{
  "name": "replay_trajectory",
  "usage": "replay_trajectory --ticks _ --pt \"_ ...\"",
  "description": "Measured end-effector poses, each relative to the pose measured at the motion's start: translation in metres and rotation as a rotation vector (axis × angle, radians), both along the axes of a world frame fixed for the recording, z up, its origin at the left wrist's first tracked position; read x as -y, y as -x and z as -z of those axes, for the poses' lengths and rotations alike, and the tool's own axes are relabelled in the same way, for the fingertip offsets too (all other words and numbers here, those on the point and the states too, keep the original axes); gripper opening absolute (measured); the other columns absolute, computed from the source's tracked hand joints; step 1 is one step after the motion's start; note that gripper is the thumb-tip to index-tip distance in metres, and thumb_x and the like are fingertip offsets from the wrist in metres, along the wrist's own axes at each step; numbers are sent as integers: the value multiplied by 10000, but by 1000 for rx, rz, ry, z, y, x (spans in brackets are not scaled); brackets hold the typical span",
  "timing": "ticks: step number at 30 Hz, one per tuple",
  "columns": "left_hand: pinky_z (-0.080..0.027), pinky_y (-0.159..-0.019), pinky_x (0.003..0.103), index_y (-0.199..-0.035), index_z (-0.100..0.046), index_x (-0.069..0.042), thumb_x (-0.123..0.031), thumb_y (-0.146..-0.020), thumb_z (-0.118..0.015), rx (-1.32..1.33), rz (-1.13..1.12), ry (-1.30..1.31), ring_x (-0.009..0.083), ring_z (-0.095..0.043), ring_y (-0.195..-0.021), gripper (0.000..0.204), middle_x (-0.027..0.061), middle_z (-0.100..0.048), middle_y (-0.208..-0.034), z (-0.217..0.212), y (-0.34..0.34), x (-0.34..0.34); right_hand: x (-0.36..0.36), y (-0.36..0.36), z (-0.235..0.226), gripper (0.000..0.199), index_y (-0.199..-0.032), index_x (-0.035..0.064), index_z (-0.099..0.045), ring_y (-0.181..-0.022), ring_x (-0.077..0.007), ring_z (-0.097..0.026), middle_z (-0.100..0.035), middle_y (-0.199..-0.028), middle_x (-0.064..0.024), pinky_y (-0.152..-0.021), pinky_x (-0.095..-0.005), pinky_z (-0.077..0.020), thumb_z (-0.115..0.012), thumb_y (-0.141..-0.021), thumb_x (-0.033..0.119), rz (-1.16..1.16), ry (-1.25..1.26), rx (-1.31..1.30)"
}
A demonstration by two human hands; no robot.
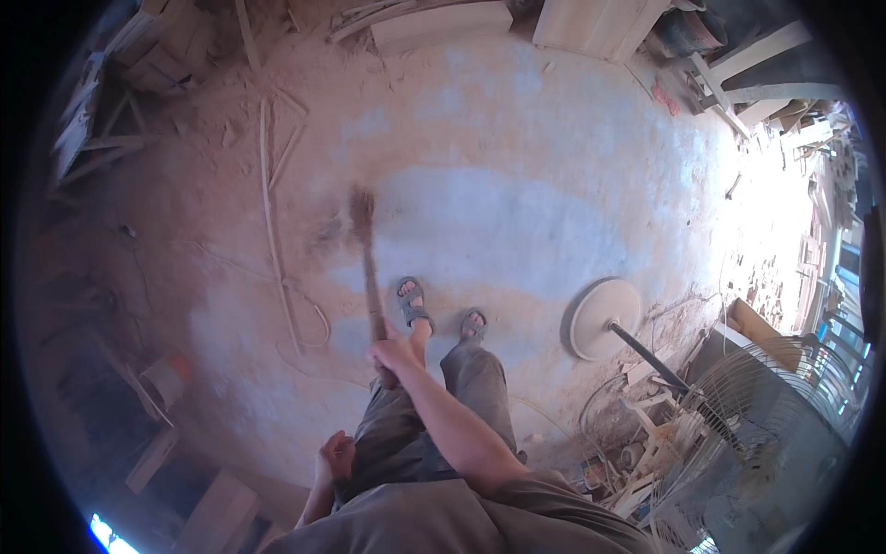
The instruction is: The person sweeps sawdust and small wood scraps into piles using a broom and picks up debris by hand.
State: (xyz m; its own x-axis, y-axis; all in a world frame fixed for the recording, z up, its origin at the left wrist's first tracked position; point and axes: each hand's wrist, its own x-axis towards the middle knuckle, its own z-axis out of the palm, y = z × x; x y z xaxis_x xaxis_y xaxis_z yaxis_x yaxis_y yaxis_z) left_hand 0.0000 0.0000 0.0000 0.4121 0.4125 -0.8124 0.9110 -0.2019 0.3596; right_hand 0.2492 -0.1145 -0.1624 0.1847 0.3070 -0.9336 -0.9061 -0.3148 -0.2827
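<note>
My right hand [394, 356] is wrapped round the handle of a short broom [371, 272], out in front of my left leg. The brown, bushy broom head reaches away from me to the dusty floor [498, 222], its bristles slightly blurred. A dark smudge of dust lies just left of the bristles. Low by my left thigh hangs my left hand [337, 454], its fingers loosely curled with nothing visible in them. Below the broom handle, my sandalled feet [413, 300] stand on the floor.
A pedestal fan with a round base [602, 319] and wire cage [766, 388] stands at the right. A long strip [270, 203] and a looped cable [318, 323] lie at the left. Boards [443, 26] edge the far side; wood scraps [646, 434] lie near the fan.
</note>
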Motion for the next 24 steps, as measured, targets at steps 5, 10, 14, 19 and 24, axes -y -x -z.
replay_trajectory --ticks 5,10,14,19,24 --pt "-538 -797 340 -1226 -626 59 -231 -899 -638 -76 -77 -23 203 -700 -901 437 169 -740 -982 -5 -5 -3 180 -75 -14 842 -1482 148 -428 -894 -311 -695 -683 -1043 -198 -778 -391 -575 -713 -695 57 185 324 173" --pt "-548 -819 367 -1240 -626 46 -236 -882 -650 -157 -17 -50 248 -709 -910 456 183 -735 -994 -11 -52 39 408 -228 70 218 -657 154 -482 -429 -176 -493 -458 -534 -13 -385 -320 -425 -637 -809 178 726 449 133" --pt "-556 -824 392 -1227 -644 8 -242 -870 -658 -155 47 -28 292 -710 -905 436 188 -730 -977 9 -100 94 397 -277 167 139 -735 152 -530 -408 -149 -417 -479 -556 9 -387 -347 -384 -611 -847 171 534 309 335" --pt "-551 -807 398 -1168 -661 -9 -232 -880 -647 -125 13 5 291 -705 -899 365 181 -721 -946 -27 -198 129 94 -194 56 1034 -1598 91 -156 -1133 -366 -629 -605 -1310 -232 -938 -386 -513 -679 -706 128 -180 318 250" --pt "-542 -807 394 -1094 -656 13 -200 -889 -628 -34 -35 67 283 -695 -923 297 196 -706 -987 -36 -288 142 127 -307 -22 1040 -1578 105 -269 -1106 -331 -660 -634 -1277 -216 -885 -363 -546 -712 -637 124 -320 -91 57"
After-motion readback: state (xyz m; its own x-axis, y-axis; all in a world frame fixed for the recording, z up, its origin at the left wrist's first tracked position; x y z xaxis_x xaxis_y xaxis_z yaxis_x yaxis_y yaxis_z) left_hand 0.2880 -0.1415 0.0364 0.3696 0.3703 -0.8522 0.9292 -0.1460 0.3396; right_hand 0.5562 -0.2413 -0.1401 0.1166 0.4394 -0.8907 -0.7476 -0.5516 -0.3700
